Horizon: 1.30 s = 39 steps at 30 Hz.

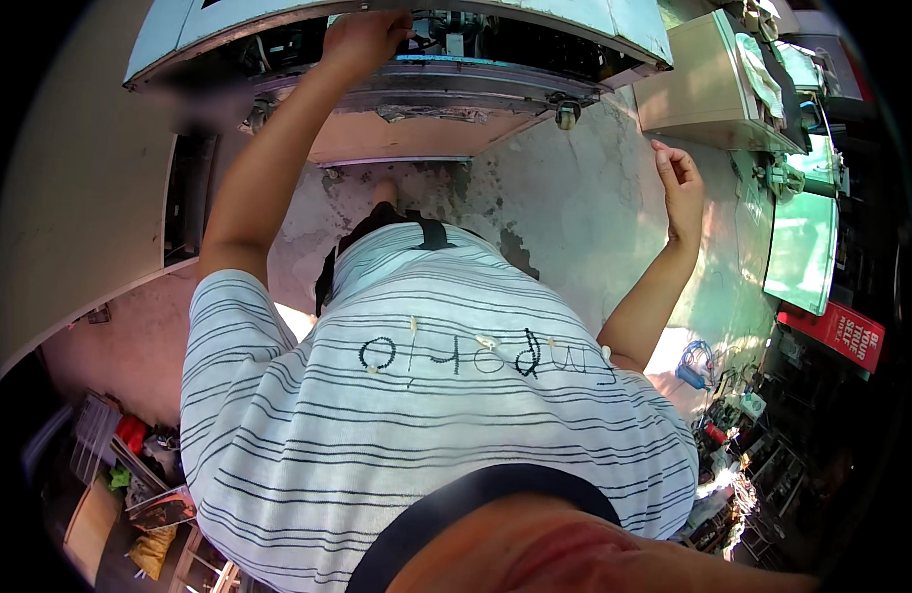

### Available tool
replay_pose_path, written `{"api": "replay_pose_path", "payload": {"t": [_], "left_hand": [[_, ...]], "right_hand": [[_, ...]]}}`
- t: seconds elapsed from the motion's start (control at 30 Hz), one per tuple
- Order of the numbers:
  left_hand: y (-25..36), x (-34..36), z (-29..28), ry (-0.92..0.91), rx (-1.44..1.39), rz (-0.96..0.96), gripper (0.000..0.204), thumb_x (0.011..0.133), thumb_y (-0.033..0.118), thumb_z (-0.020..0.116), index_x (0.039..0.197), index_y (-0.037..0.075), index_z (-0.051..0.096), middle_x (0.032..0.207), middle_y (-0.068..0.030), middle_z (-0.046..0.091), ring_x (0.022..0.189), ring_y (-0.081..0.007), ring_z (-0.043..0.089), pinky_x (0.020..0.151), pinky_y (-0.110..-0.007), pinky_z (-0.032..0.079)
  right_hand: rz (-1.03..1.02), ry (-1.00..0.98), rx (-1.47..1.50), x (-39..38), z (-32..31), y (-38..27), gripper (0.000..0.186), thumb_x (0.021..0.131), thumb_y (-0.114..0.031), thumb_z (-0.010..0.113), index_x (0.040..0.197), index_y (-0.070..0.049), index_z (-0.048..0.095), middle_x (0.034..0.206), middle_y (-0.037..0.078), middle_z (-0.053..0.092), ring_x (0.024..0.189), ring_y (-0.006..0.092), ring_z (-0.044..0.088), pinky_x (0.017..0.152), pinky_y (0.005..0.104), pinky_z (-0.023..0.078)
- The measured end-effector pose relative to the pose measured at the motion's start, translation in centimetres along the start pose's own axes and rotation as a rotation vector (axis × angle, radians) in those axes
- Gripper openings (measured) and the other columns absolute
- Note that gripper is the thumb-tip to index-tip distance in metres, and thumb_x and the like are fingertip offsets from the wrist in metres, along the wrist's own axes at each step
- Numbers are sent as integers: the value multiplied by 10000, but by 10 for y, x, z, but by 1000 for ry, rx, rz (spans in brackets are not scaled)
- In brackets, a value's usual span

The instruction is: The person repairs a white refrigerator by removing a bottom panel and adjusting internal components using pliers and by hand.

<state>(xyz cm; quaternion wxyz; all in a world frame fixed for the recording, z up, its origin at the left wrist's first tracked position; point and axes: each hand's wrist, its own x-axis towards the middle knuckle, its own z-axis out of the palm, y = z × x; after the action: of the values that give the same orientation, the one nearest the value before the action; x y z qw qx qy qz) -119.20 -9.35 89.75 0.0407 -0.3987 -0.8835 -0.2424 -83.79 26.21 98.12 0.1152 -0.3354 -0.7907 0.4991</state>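
A large pale appliance (614, 22) on casters stands in front of me, with a long opening along its lower side. My left hand (362, 44) is at that opening, its fingers closed beside the dark inner parts. What it grips, if anything, is hidden. Close to the fingers are a metal component (456, 43) and some wiring. My right hand (681, 188) is raised in the air to the right, away from the appliance. Its fingers are curled, with thumb and forefinger close together; anything between them is too small to make out.
A caster (567, 116) sits under the appliance's right end. Beige cabinets (698, 84) stand at the right and a large panel (80, 188) at the left. A red sign (833, 334), a blue cable coil (691, 366) and clutter lie lower right; more clutter (149, 465) is lower left.
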Motion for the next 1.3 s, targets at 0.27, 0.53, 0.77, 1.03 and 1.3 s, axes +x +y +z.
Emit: {"api": "replay_pose_path", "payload": {"t": [0.27,0.53,0.77,1.03,1.3], "left_hand": [[15,-1,13,-12,35,-77,269,924,367,631,1092,169,701,1017,-91,718,946,-318,685,786,-450,530],[10,13,28,-95,-37,-149,185,889,361,693,989,209,725,918,3,745,874,-224,713,746,-404,544],[-12,29,80,-112,-323,-4,378,970,303,505,1204,61,678,1184,-246,663,1108,-400,635,928,-509,502],[-8,41,99,-56,-213,180,422,1035,283,356,1323,99,602,1310,-215,608,1211,-399,580,1026,-524,451],[-4,59,116,-213,-438,149,469,1059,361,341,1397,115,552,1379,-201,574,1276,-371,544,1073,-492,424]], "right_hand": [[-745,107,-576,25,114,-49,289,907,-312,701,1104,-104,736,1106,99,707,944,256,685,864,321,494],[-519,-100,-467,50,215,-94,250,948,-277,616,1138,-164,733,1090,128,719,967,322,690,844,396,533],[-403,-166,-859,118,253,-83,307,978,-229,590,1239,-96,684,1061,122,739,937,228,699,840,336,527],[-60,-375,-588,147,264,-76,305,974,-190,571,1238,-67,661,953,-3,685,839,126,601,816,270,475],[-222,-478,-998,172,267,-73,278,947,-172,545,1176,-51,646,1029,65,665,935,174,579,865,309,448]]}}
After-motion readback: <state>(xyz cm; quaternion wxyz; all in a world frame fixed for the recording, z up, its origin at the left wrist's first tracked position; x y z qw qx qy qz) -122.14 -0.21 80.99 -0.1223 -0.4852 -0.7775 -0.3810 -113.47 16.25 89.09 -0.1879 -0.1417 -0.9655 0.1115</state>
